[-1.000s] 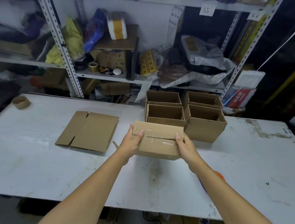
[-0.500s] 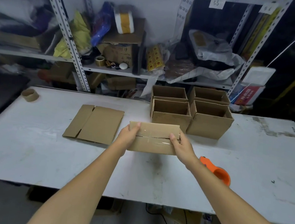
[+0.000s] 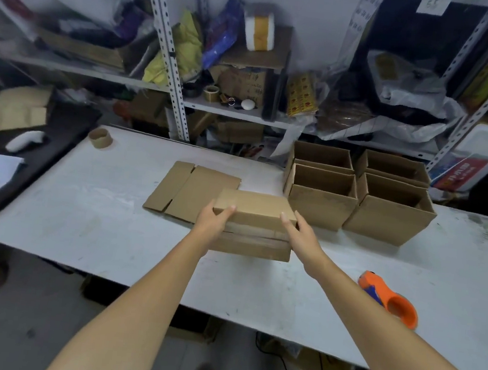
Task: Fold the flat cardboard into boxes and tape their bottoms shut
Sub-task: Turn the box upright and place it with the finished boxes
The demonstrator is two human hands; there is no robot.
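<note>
Ok, left to right. Spent tape core (image 3: 100,138) sits at the far left of the table (image 3: 80,221), not in play. Flat cardboard (image 3: 184,190) lies mid-table, unfolded; next in the queue by my read.

Left hand (image 3: 211,223) grips the left end of the box (image 3: 256,209). Thumb is on the upper panel and the fingers are hidden behind it, so it's pinching that end. Box is mid-table and tipped, one side panel up, flap seam facing the camera. Its far-left corner overlaps the flat cardboard in view. Can't tell whether its near edge touches the table or hangs just above. Right hand (image 3: 302,237) takes the right end, thumb on the upper panel and fingers along the end wall, clamping it.

Finished boxes (image 3: 322,206), four of them with open tops up, stand in a tight block just right of the held one. Tape dispenser (image 3: 390,303) lies near the front edge, well right of both hands, untouched.

Judgement: bottom looks closed, but the tape is too faint to confirm. Step in hand is likely rolling the box upright and parking it with the block. To do it well:
- Clamp both ends evenly so the walls hold square.
- Rotate about the long axis.
- Check the seam is flat before it goes down.
- Set it flush beside the block without nudging the others.
</note>
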